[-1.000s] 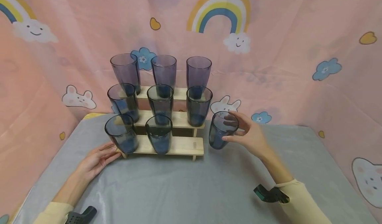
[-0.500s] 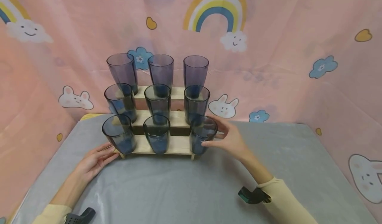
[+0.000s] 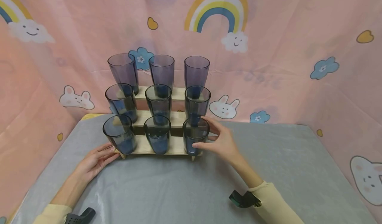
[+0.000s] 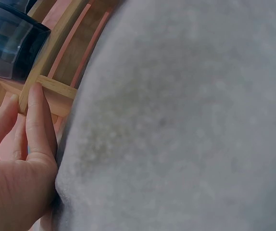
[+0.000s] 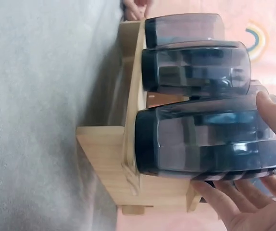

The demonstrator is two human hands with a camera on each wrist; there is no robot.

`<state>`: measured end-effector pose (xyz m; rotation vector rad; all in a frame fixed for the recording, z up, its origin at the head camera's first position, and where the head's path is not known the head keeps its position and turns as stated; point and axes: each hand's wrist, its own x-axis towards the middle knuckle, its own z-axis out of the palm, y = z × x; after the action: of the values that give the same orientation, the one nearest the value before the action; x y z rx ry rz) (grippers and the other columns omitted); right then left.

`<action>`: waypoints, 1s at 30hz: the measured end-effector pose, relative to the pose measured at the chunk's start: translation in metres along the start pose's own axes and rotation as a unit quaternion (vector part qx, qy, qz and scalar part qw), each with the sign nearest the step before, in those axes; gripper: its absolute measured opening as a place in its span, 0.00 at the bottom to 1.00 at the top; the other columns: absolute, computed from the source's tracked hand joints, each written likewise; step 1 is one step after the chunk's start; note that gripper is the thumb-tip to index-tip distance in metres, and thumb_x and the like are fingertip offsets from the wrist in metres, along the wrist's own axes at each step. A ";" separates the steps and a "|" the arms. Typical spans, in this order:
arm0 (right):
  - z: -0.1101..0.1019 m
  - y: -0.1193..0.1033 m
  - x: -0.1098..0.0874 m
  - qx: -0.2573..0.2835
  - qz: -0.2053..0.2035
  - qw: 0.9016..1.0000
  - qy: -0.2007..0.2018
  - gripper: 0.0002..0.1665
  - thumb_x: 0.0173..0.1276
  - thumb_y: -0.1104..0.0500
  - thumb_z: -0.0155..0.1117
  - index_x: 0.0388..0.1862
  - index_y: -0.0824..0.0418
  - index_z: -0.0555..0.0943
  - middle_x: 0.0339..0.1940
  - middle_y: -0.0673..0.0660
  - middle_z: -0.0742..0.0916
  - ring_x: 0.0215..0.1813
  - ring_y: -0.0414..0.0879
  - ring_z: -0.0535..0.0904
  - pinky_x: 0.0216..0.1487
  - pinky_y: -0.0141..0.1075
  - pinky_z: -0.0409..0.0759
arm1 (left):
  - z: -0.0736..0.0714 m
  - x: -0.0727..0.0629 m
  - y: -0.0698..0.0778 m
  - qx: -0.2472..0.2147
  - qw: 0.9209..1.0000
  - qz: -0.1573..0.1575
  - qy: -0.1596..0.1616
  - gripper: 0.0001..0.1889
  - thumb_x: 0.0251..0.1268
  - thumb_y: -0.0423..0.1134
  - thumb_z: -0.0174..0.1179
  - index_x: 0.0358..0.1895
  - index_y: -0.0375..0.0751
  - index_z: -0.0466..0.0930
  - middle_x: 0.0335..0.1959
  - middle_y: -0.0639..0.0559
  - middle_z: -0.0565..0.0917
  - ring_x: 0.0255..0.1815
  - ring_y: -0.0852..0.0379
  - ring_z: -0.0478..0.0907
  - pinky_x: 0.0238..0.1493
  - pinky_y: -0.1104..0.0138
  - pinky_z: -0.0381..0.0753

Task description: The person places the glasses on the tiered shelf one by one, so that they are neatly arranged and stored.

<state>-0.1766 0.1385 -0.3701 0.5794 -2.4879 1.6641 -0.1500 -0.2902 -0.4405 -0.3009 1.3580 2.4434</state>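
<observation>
My right hand (image 3: 225, 144) grips a smoky blue drinking glass (image 3: 190, 142) at the right end of the lowest step of a wooden three-step rack (image 3: 176, 148). In the right wrist view the glass's dark base (image 5: 146, 142) sits against the board, thumb on one side and fingers on the other. At the rack's left end, my left hand (image 3: 94, 162) pinches the bottom step's edge between thumb and fingers, clearest in the left wrist view near the wooden crosspiece (image 4: 56, 87). Beside the gripped glass stand a middle glass (image 3: 157, 139) and a left glass (image 3: 120, 137), both upright.
Three glasses stand on the middle step, among them a right-hand one (image 3: 197, 101), and three more on the top step, including a left one (image 3: 123, 71). A grey cloth (image 3: 155, 190) covers the table. A pink patterned curtain (image 3: 277, 21) hangs close behind the rack.
My right hand has carried the glass leftward from beside the rack onto the lowest step, then slightly further left along it. The left hand stays at the rack's left end.
</observation>
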 end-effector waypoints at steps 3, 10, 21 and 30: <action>0.003 0.000 -0.002 -0.005 -0.004 1.000 0.020 0.51 0.44 0.58 0.85 0.69 0.52 0.72 0.61 0.55 0.81 0.61 0.52 0.78 0.53 0.48 0.85 | -0.001 0.001 -0.001 0.009 1.000 0.003 -0.009 0.38 0.74 0.26 0.51 0.75 0.32 0.33 0.44 0.55 0.83 0.47 0.59 0.82 0.55 0.64 0.83; 0.004 -0.001 -0.009 -0.004 0.005 1.000 0.024 0.51 0.44 0.58 0.86 0.69 0.51 0.72 0.61 0.55 0.81 0.62 0.52 0.78 0.54 0.50 0.84 | -0.003 0.002 -0.006 0.033 0.999 -0.001 -0.001 0.42 0.74 0.27 0.52 0.76 0.30 0.28 0.44 0.57 0.82 0.47 0.61 0.81 0.56 0.65 0.82; 0.002 -0.001 -0.014 0.009 0.013 0.999 0.030 0.51 0.45 0.60 0.85 0.70 0.49 0.71 0.62 0.55 0.79 0.63 0.54 0.77 0.56 0.50 0.83 | -0.004 0.003 -0.003 0.046 0.998 0.004 -0.030 0.43 0.75 0.26 0.49 0.75 0.29 0.23 0.45 0.59 0.81 0.47 0.60 0.82 0.55 0.66 0.83; -0.009 0.001 -0.019 0.007 -0.030 0.999 0.035 0.51 0.52 0.64 0.80 0.74 0.51 0.66 0.67 0.57 0.76 0.65 0.54 0.74 0.58 0.47 0.82 | 0.007 -0.003 0.005 0.155 0.988 0.018 -0.014 0.41 0.75 0.29 0.52 0.75 0.24 0.31 0.48 0.59 0.78 0.47 0.61 0.82 0.57 0.63 0.82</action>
<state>-0.1602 0.1517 -0.3725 0.5807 -2.3877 1.6508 -0.1493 -0.2876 -0.4319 -0.1657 1.7124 2.2093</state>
